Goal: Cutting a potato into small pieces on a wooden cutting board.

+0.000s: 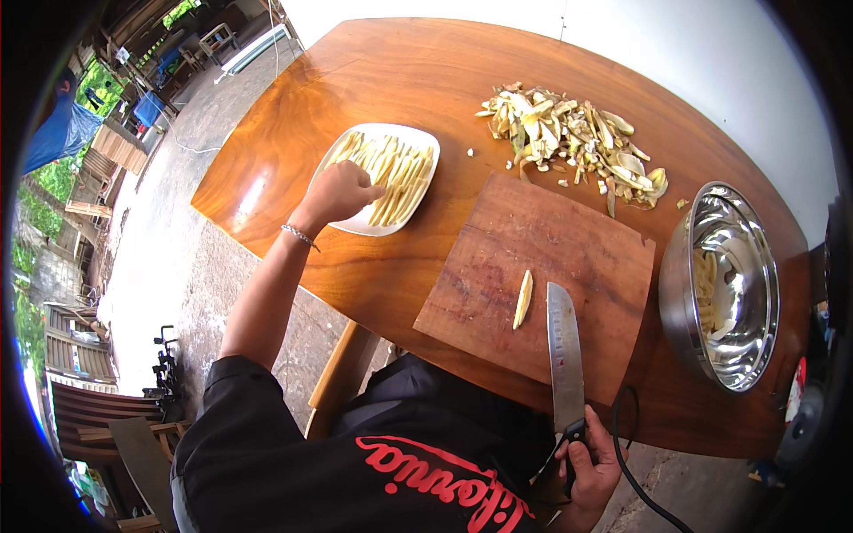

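My left hand (344, 192) is over the left part of a white plate (383, 230), its fingers curled down; whether it pinches a piece is hidden. Rows of thin pale-yellow slices (400, 180) lie on the plate. My right hand (590, 460) grips the black handle of a broad-bladed kitchen knife (565, 360). The blade points away from me over the near edge of a wooden cutting board (480, 266). One pale-yellow slice (523, 300) lies on the board, left of the blade and apart from it.
Beyond the board, a heap of peelings (566, 136) lies on the polished wooden table (400, 60). A stainless steel bowl (676, 293) with pale pieces inside stands to the right. A black cable (630, 466) hangs near my right hand. A wooden chair (340, 373) is at the near edge.
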A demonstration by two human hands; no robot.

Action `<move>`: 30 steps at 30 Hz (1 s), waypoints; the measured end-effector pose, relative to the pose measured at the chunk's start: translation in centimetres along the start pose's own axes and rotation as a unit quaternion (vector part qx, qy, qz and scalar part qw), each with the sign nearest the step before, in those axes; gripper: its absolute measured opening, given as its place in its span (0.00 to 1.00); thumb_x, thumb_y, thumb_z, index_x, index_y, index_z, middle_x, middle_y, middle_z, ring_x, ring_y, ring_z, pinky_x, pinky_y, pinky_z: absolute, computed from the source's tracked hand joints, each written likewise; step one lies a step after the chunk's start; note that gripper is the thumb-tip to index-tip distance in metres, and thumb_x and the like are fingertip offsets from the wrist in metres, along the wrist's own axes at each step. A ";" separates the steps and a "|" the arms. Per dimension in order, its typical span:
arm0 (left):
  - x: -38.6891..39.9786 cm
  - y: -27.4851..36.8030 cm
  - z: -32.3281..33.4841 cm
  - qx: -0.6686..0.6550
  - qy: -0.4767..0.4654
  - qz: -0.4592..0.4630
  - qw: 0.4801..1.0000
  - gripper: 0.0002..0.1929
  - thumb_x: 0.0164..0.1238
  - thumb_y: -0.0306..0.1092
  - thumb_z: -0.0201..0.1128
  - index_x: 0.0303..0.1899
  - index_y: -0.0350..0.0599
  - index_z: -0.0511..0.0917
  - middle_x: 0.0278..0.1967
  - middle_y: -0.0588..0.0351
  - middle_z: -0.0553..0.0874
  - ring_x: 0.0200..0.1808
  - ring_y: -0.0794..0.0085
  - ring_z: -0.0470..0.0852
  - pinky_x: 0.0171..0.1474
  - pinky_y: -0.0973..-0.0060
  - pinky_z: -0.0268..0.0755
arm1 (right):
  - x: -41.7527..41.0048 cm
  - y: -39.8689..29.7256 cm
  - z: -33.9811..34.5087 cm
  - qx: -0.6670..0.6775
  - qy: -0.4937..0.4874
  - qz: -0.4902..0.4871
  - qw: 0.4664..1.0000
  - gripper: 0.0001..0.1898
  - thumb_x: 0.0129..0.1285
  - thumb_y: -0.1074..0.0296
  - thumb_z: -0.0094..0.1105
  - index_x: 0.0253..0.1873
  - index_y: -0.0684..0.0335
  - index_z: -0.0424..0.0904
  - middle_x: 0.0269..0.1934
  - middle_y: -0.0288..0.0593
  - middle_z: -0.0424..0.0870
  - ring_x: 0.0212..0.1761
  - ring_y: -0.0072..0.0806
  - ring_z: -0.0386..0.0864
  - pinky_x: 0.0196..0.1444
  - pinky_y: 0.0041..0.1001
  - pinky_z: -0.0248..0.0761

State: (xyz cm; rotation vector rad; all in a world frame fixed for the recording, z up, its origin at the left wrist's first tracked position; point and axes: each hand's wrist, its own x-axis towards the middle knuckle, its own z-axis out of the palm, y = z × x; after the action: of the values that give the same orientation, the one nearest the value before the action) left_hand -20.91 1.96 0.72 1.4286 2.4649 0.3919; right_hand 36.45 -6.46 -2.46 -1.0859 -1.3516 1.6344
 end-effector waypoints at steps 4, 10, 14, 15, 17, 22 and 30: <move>-2.6 3.3 -0.3 -0.009 0.068 0.079 0.995 0.19 0.67 0.52 0.77 0.34 0.42 0.93 0.30 0.45 0.92 0.32 0.54 0.92 0.42 0.58 0.83 | 0.4 -1.3 0.6 -0.003 0.009 0.015 1.000 0.29 0.79 0.69 0.69 0.80 0.73 0.76 0.35 0.46 0.88 0.27 0.22 0.81 0.26 0.20 0.72; -10.2 13.2 1.0 -0.072 -0.042 0.264 0.961 0.12 0.68 0.41 0.81 0.43 0.44 0.90 0.30 0.52 0.91 0.32 0.62 0.91 0.38 0.64 0.81 | 0.6 -0.9 0.6 -0.003 -0.006 0.006 1.000 0.28 0.77 0.76 0.67 0.79 0.73 0.77 0.37 0.47 0.87 0.30 0.23 0.83 0.27 0.22 0.72; -11.1 16.1 3.0 -0.052 -0.034 0.328 0.943 0.13 0.66 0.42 0.80 0.45 0.48 0.90 0.36 0.51 0.92 0.40 0.50 0.92 0.43 0.56 0.83 | 0.5 -2.3 0.7 -0.035 -0.013 0.021 0.999 0.28 0.75 0.77 0.68 0.78 0.70 0.79 0.36 0.45 0.88 0.28 0.21 0.82 0.27 0.21 0.72; -11.2 16.5 3.2 -0.053 -0.035 0.330 0.942 0.13 0.66 0.42 0.80 0.45 0.48 0.90 0.36 0.51 0.92 0.40 0.50 0.92 0.43 0.56 0.83 | 0.2 -2.6 0.5 -0.036 -0.011 0.021 0.999 0.28 0.75 0.77 0.68 0.78 0.70 0.79 0.36 0.45 0.88 0.28 0.21 0.82 0.27 0.21 0.72; -11.1 17.2 3.4 -0.050 -0.057 0.336 0.939 0.13 0.66 0.43 0.79 0.46 0.49 0.90 0.39 0.53 0.90 0.44 0.49 0.91 0.45 0.54 0.83 | -0.4 -3.1 0.1 -0.058 0.005 0.066 0.996 0.28 0.75 0.77 0.69 0.78 0.69 0.79 0.34 0.43 0.88 0.27 0.19 0.81 0.28 0.20 0.72; -10.6 18.3 3.4 -0.028 -0.087 0.333 0.939 0.15 0.63 0.43 0.81 0.46 0.48 0.90 0.40 0.53 0.89 0.45 0.50 0.90 0.46 0.55 0.82 | 0.2 -3.7 0.9 -0.066 -0.003 0.078 0.995 0.28 0.73 0.78 0.68 0.77 0.71 0.80 0.34 0.43 0.90 0.27 0.17 0.81 0.29 0.20 0.73; -10.3 17.5 3.2 -0.074 -0.101 0.314 0.941 0.17 0.61 0.40 0.82 0.49 0.45 0.90 0.37 0.50 0.89 0.43 0.51 0.90 0.44 0.57 0.81 | 1.3 -2.7 1.1 -0.042 -0.028 0.088 0.995 0.29 0.70 0.81 0.68 0.76 0.71 0.81 0.36 0.44 0.93 0.33 0.19 0.87 0.33 0.19 0.77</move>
State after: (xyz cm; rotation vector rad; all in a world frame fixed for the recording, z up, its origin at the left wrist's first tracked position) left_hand -0.77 1.66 5.02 2.0463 1.7342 0.5055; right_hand 34.98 -5.18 0.10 -1.2477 -1.4044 1.7603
